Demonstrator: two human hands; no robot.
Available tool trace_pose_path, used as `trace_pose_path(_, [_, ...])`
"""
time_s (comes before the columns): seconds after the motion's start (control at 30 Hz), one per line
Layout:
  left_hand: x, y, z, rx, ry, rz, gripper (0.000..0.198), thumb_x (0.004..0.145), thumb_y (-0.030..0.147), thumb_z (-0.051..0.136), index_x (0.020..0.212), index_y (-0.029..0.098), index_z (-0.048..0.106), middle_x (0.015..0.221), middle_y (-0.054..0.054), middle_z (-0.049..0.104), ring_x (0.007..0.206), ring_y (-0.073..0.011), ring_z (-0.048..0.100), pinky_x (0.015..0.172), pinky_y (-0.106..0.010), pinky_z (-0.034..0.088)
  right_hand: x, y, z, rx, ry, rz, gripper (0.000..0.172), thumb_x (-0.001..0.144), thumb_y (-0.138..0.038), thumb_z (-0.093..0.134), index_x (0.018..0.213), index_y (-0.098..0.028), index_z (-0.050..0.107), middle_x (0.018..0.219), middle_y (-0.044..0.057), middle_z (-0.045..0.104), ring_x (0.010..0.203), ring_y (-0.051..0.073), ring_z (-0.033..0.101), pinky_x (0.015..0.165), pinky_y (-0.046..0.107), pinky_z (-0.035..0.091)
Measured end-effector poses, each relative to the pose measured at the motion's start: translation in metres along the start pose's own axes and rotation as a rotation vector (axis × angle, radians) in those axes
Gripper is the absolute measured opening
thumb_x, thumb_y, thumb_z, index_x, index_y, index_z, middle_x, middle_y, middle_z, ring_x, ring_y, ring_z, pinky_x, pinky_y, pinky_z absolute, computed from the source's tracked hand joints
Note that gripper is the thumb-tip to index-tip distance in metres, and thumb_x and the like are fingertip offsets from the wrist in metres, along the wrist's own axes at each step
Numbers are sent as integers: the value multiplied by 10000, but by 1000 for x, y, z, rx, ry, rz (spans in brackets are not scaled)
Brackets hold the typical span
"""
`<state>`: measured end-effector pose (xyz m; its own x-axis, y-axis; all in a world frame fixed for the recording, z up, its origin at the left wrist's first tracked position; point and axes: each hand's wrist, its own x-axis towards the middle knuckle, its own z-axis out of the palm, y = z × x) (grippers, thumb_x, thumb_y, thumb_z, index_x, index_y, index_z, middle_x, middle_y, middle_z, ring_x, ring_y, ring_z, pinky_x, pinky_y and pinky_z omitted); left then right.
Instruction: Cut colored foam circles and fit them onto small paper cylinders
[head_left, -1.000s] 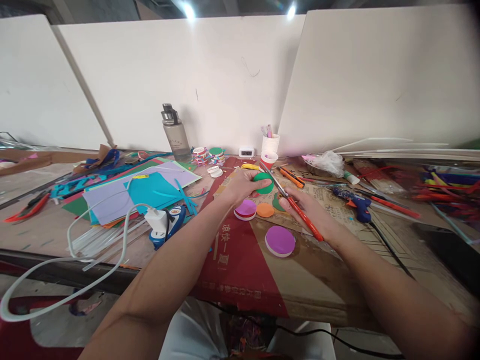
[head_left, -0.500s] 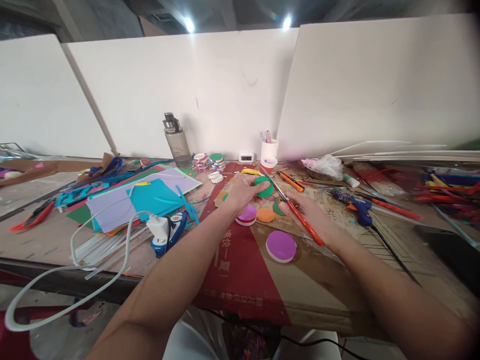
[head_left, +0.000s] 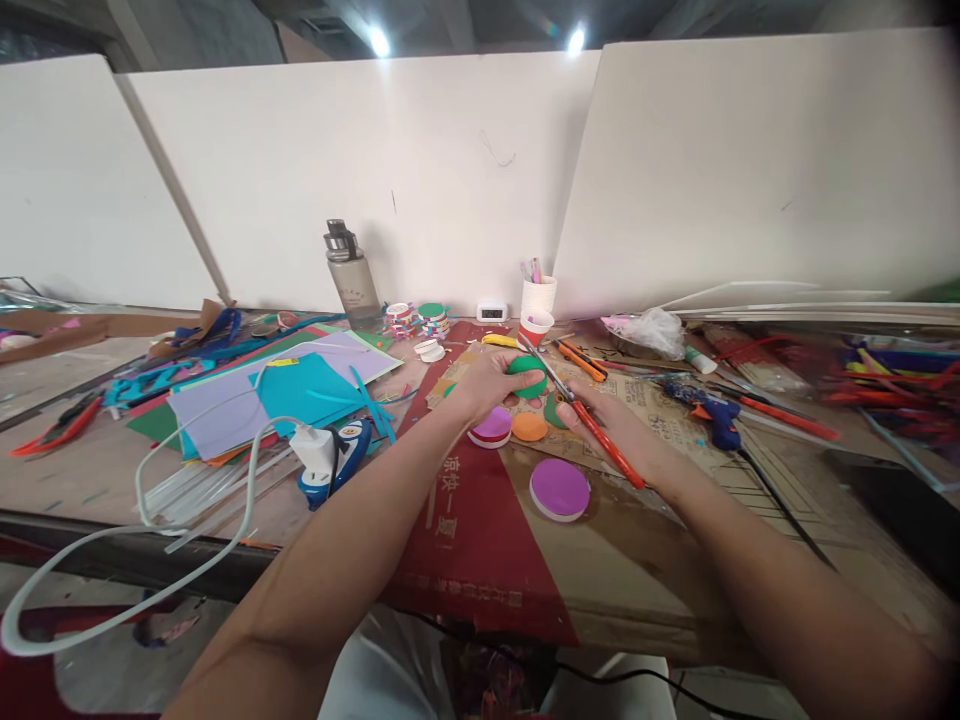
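My left hand (head_left: 487, 380) grips a green foam disc (head_left: 528, 376) above the table's middle. My right hand (head_left: 611, 425) holds orange-handled scissors (head_left: 592, 425), their blades pointing up-left towards the disc's right edge. Just below the hands lie a purple-topped disc (head_left: 491, 426), an orange disc (head_left: 529, 427) and a larger purple disc (head_left: 559, 489) on a flattened cardboard sheet with a red printed panel (head_left: 472, 510).
Coloured foam sheets (head_left: 277, 385) and a white charger with cable (head_left: 315, 448) lie at left. A water bottle (head_left: 351, 276), stacked discs (head_left: 420, 320), a small clock (head_left: 493, 312) and paper cups (head_left: 538, 305) stand at the back. A blue glue gun (head_left: 712, 412) and cutters lie at right.
The view shifted slightly. Both hands stay together over the cardboard, with the green disc turned a little lower in my left hand and the scissors still at its edge.
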<state>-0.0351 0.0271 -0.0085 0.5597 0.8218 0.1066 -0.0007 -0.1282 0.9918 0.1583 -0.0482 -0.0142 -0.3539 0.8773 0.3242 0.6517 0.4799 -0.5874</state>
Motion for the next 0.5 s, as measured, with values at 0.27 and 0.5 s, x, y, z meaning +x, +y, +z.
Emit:
trace_pose_path(0.27, [0,-1,-4,-32,40,-32,421,630,486,823,752,128,637,675,-9,627,585,-79,547,567,-211,424,-1,-3,-3,-30,9,19,321,942,-534,449,836,-247,543,728,18,575,656,185,497,616,325,457])
trace_pose_path(0.5, [-2,3,2,-127,118,-23,466,592,508,852,718,125,618,706,-25,617,646,-88,549,568,-197,427,-1,-2,-2,-8,32,9,297,935,-517,455,834,-249,534,763,25,586,699,191,516,649,330,458])
